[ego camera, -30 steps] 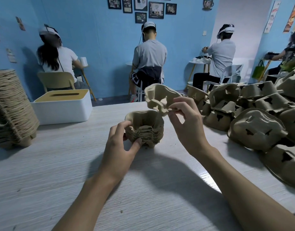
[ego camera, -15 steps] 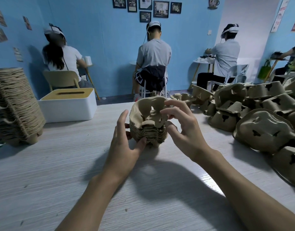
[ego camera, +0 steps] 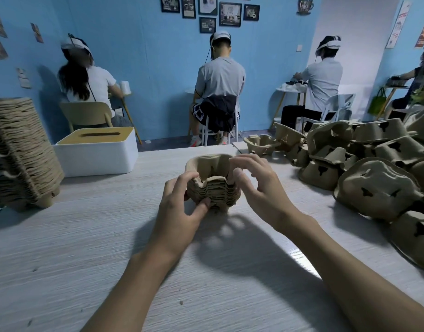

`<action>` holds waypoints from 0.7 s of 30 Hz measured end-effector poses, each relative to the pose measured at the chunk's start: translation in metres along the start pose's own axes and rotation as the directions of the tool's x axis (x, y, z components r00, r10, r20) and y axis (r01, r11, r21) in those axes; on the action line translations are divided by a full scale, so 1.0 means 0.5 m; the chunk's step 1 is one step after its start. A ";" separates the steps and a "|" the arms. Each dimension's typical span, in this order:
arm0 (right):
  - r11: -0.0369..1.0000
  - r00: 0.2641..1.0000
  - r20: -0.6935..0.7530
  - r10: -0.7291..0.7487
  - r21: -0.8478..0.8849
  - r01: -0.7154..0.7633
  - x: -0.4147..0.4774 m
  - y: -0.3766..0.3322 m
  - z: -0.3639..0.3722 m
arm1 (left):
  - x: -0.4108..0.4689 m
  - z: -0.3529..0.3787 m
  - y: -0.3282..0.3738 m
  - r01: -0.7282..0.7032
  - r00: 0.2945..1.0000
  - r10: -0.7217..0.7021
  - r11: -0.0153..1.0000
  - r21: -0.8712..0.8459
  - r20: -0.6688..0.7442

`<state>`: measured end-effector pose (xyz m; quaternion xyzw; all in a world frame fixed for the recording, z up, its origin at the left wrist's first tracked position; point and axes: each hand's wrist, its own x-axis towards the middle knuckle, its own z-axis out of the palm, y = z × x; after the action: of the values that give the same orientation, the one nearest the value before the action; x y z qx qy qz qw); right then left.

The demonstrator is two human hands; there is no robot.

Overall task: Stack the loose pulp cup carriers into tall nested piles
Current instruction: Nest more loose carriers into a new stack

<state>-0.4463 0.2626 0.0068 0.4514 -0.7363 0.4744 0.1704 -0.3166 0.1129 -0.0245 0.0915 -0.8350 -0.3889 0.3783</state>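
- Your two bare forearms reach forward over a pale wood-grain table (ego camera: 86, 248).
- Your left hand (ego camera: 180, 207) grips the small pile (ego camera: 209, 188) of nested carriers. The thumb presses its near face and the fingers curl round its left side.
- Your right hand (ego camera: 256, 185) hovers just beside the pile's right rim with its fingers loosely curled. It holds nothing that can be seen, though the fingertips are blurred.
- The small pile stands upright on the table between your hands, near the middle of the view. Its top carrier looks seated, with the cup well open upward.
- Judging from this, one carrier is nested and the step in hand is squaring the pile.
- To your right, a jumbled heap of loose carriers (ego camera: 374, 185) lies mostly upside down. It is near the pile but does not touch it.
- The next move likely calls for your right hand to reach into that heap and lift one carrier. It would need turning well-side up and lining up with the pile's wavy edges while your left hand steadies the base.
- Much of the task appears left to do, as the heap is large.
- Farther left sits a white box (ego camera: 98, 159) with a slotted tan lid.
- At the far left edge a tall pile (ego camera: 19, 152) of nested carriers leans slightly.
- Beyond the table, several people (ego camera: 220, 77) sit with their backs to you.
- Behind them is a blue wall (ego camera: 144, 56) hung with framed pictures (ego camera: 230, 14).
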 end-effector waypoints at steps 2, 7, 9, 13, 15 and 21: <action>0.996 0.994 -0.069 0.088 0.027 -0.087 0.019 0.021 0.003 | 0.001 -0.001 0.000 0.009 1.000 -0.009 1.000 0.012 0.001; 0.942 0.951 -0.074 0.299 -0.133 -0.307 0.098 0.136 0.006 | 0.007 -0.004 -0.005 0.038 0.999 -0.038 0.999 0.006 -0.033; 0.910 0.932 -0.040 0.361 -0.203 -0.362 0.128 0.182 0.005 | 0.010 -0.003 -0.008 0.049 0.998 -0.049 0.999 -0.006 -0.048; 0.885 0.916 0.026 0.400 -0.270 -0.379 0.181 0.228 0.011 | 0.017 -0.001 -0.017 0.054 0.996 -0.055 0.998 -0.017 -0.067; 0.877 0.911 0.005 0.413 -0.270 -0.396 0.206 0.244 0.017 | 0.017 0.000 -0.021 0.055 0.996 -0.056 0.998 -0.015 -0.065; 0.833 0.870 0.017 0.493 -0.297 -0.466 0.248 0.283 0.037 | 0.018 0.003 -0.029 0.036 0.997 -0.036 0.999 -0.012 -0.073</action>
<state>-0.6263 0.2048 0.0048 0.2449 -0.8932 0.3698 0.0744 -0.3258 0.1000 -0.0305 0.1187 -0.8169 -0.3965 0.4018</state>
